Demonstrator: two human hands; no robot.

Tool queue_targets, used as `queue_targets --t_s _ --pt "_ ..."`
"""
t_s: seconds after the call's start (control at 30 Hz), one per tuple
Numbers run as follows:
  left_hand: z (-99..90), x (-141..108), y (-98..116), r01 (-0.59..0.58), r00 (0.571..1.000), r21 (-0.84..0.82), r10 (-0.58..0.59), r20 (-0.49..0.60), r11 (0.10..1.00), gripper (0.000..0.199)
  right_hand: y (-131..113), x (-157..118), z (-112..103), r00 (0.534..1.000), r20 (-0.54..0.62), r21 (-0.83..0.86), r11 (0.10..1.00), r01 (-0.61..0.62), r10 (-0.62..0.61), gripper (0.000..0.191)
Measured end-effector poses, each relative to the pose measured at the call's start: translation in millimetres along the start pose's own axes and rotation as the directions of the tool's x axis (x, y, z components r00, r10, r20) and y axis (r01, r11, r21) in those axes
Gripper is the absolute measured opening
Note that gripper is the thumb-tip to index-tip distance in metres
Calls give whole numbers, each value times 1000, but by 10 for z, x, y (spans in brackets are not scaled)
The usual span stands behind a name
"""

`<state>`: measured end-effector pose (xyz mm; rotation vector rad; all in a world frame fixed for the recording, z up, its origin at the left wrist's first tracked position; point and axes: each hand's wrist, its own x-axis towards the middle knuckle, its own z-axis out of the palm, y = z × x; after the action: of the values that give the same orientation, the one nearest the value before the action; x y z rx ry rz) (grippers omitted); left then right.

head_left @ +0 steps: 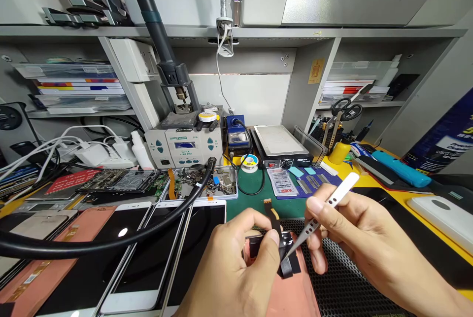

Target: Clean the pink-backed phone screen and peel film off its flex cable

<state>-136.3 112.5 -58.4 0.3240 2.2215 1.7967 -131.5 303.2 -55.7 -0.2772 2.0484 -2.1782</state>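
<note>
Here at the counter, the left hand [240, 263] is closed in a pinch, thumb and forefinger together at the dark flex cable [274, 216], which rises from the far end of a copper-coloured panel [291, 297]. And the right hand [351, 228] has its fingers curled round the metal tweezers [318, 211], pointed end angled down to the near left, right at the black ribbon piece [286, 267] on that panel! The panel lies at the near side, partly hidden by the left hand, with a black perforated mat [340, 277] showing to its right.

Over on the left, white-framed phone screens [148, 258] lie side by side, a thick black hose [148, 245] sweeping across them. Beyond, the grey soldering station [185, 145] stands on the far side, a tray of small boards [221, 184] just in front. Right of that sit the solder spool [249, 163] and a flat heating plate [281, 142], while a yellow bottle [339, 152] stands farther right.
</note>
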Motion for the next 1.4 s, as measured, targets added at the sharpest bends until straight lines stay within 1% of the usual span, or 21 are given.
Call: queue_targets --t_s 0.07,0.2,0.43,0.63,0.9,1.27,1.4 --pt "6 1 -13 -2 1000 9 2 22 1000 25 6 -5 -2 1000 2 1 1000 -6 6 28" --pt "0 13 -8 -4 1000 14 4 29 1000 24 13 4 -2 1000 -2 -5 1000 4 -4 27" --pt "-2 7 3 -12 1000 23 12 22 1000 24 6 5 -3 1000 -12 -26 1000 3 -4 27" --pt "1 0 1 -16 1000 17 15 7 1000 23 12 15 -6 1000 -7 -10 1000 18 -18 26" --pt "-1 -11 -2 -15 1000 27 15 -4 1000 23 35 5 -18 999 -30 -34 999 23 -24 26" --pt "4 13 -39 -9 1000 16 9 27 1000 25 2 18 -6 999 -28 2 1000 21 -21 27" --pt "-9 18 -58 -10 998 12 10 54 1000 26 6 18 -3 999 -29 -5 1000 22 -22 27"
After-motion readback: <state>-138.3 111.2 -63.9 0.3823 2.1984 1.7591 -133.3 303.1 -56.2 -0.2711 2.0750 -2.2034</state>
